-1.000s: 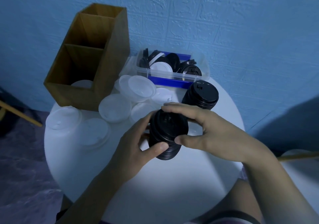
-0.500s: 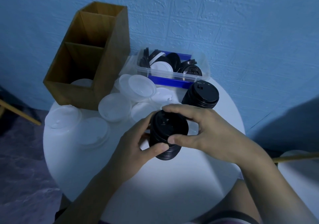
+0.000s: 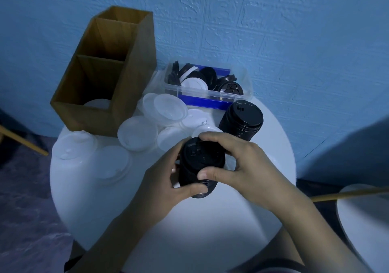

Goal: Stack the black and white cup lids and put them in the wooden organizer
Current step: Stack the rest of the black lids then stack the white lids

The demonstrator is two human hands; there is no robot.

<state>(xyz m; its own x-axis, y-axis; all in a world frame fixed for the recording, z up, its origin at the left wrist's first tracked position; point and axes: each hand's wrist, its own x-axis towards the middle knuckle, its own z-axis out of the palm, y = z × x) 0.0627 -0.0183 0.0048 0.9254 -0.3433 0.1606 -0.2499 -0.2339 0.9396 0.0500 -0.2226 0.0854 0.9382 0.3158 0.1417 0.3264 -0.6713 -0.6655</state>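
Both our hands still clasp the black lid stack (image 3: 189,177) over the white table (image 3: 189,230); our left hand (image 3: 166,186) curls round its side; our right hand (image 3: 242,163) pinches the top lid (image 3: 202,155); little has moved, so the wooden organizer (image 3: 134,83) waits.

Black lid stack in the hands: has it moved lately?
No. The held stack stays just as close to the standing black stack by the tub.

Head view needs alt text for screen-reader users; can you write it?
The left hand and right hand grip a stack of black lids over a round white table. Behind stand a second black stack, loose white lids, a clear bin of lids and a wooden organizer.
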